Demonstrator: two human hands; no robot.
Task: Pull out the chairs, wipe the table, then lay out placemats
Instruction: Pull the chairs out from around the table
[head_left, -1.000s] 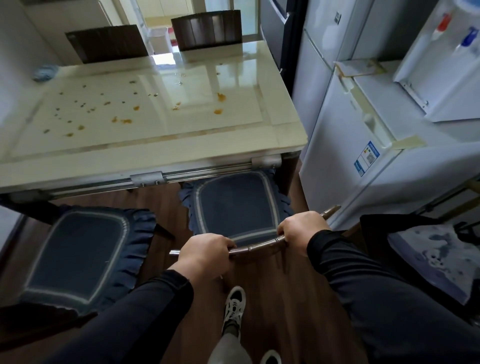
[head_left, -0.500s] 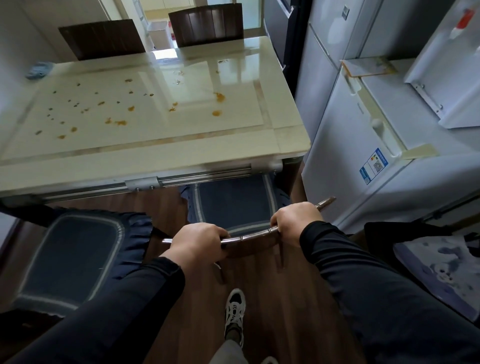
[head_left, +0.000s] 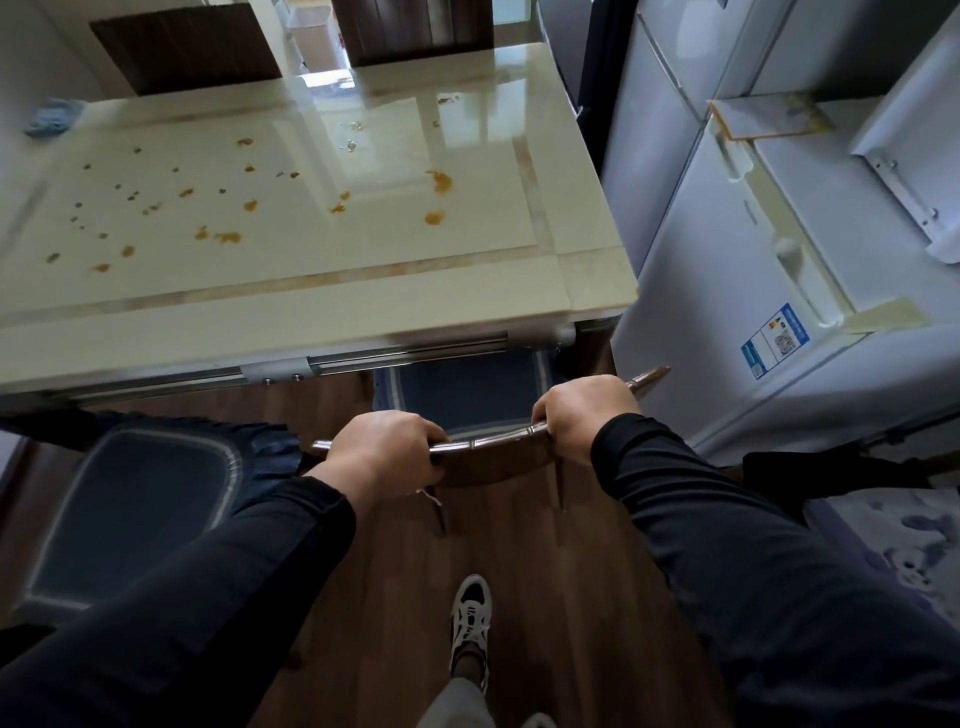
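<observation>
Dark wood with a metal rim forms the curved top rail of the chair (head_left: 488, 452) that both hands grip, near the right corner of the worktop's near edge. The left hand (head_left: 382, 449) sits knuckles-up on the rail's left part, fingers curled over the far side and wrist bent slightly toward the body. The right hand (head_left: 582, 415) clamps the rail further right and a little higher, fingers wrapped over it in the same way, with the rail's end sticking out past it toward the white fridge (head_left: 727, 291). Both forearms, in dark sleeves, reach forward and converge on the rail. The chair's blue seat cushion (head_left: 467, 389) lies mostly under the worktop's near edge, only a strip of it showing.

A second chair (head_left: 140, 509) with a matching blue cushion stands to the left, clear of the near edge, on the wooden floor (head_left: 374, 597). Two more chair backs (head_left: 187, 47) rise beyond the far edge. The worktop (head_left: 311, 322) is glossy and cream, scattered with orange-brown crumbs and smears (head_left: 228, 236) across its left and middle parts. A blue cloth (head_left: 49, 117) lies bunched at the far left corner. One white sneaker (head_left: 470, 623) shows on the floor below the hands.
</observation>
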